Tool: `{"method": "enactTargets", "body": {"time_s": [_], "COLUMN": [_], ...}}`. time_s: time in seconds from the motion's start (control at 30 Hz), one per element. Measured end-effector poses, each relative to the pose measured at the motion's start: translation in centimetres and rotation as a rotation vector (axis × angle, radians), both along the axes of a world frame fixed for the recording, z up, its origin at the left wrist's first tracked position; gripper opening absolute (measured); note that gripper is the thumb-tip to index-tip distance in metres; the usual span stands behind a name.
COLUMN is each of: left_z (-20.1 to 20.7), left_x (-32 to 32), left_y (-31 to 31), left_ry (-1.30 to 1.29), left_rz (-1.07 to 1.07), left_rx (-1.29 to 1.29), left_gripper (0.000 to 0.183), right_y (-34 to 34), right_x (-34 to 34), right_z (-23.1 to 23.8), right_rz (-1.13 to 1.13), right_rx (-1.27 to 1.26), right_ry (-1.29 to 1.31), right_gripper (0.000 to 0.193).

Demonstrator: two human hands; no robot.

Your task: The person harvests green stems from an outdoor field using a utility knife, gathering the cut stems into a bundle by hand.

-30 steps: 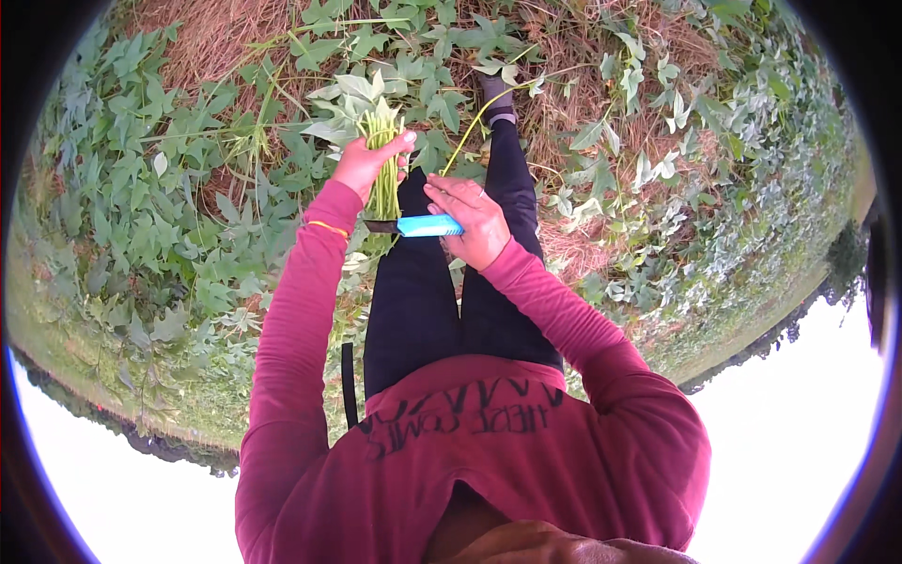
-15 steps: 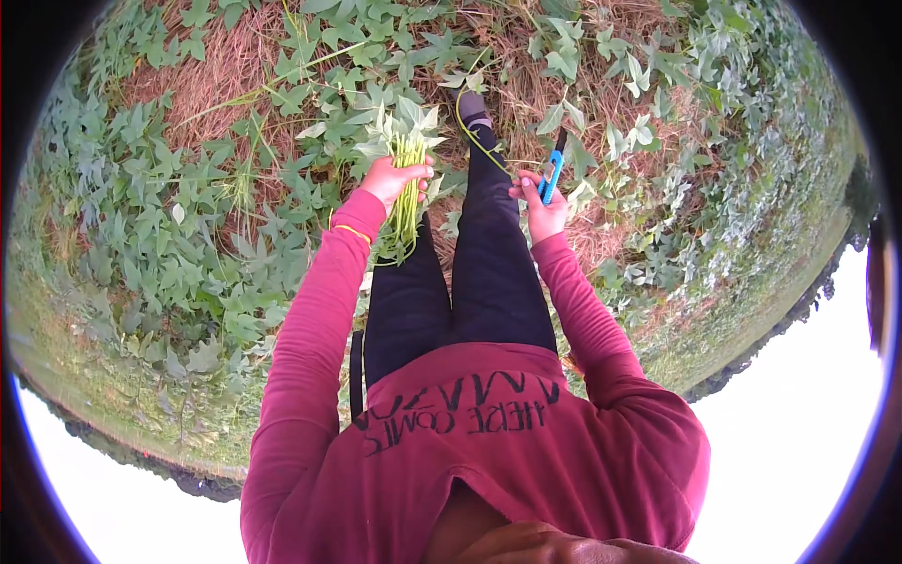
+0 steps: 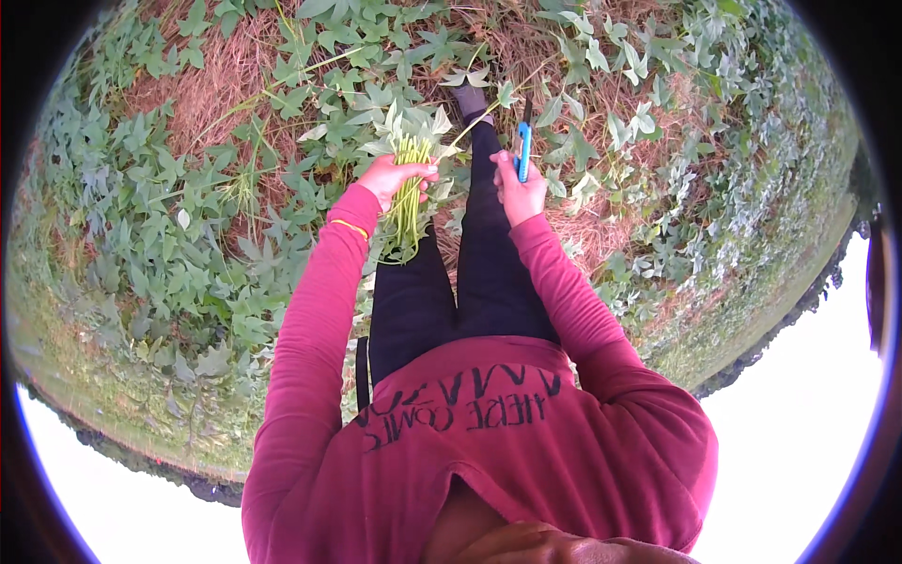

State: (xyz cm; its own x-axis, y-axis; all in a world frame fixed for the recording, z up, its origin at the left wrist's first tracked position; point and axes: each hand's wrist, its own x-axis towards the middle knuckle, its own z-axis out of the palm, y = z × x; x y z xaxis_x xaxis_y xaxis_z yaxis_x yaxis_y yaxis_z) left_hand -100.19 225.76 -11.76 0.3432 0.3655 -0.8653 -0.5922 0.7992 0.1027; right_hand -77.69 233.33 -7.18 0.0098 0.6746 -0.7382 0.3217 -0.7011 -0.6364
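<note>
Gripping a bundle of green stems [image 3: 406,214]: left hand [image 3: 387,179]. Right hand [image 3: 522,195] grasps blue-handled knife [image 3: 523,155], dark blade [image 3: 528,111] pointing away. Leafy vines [image 3: 371,56] spread beyond both.

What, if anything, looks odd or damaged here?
Nothing stands out. The left hand grips the stems in one bunch, and the right hand holds the knife, its blade pointing forward. No spill or breakage shows.

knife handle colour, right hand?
Knife handle: bright blue, shows best in the head view.
</note>
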Motion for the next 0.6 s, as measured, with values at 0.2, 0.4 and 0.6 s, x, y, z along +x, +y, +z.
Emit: {"method": "enactTargets", "body": {"time_s": [0.2,0.4,0.6], "left_z": [1.6,1.9,4.6], "left_x": [-0.5,-1.4,-3.2], "left_y": [-1.2,-4.0,-8.4], "left_ry": [-0.083,-0.062,-0.008], "left_rz": [-0.047,0.055,0.213], "left_rx": [0.025,0.118,0.120], "left_gripper": [0.030,0.028,0.030], "right_y": [6.4,-3.7,-1.3], "right_x": [2.6,1.8,-9.2], "right_z": [-6.1,-6.3,-4.4], "right_rz": [0.204,-0.018,-0.125], "right_rx": [-0.293,-0.855,-0.374], "right_ry": [-0.279,0.045,0.494], "right_gripper": [0.056,0.046,0.042]}}
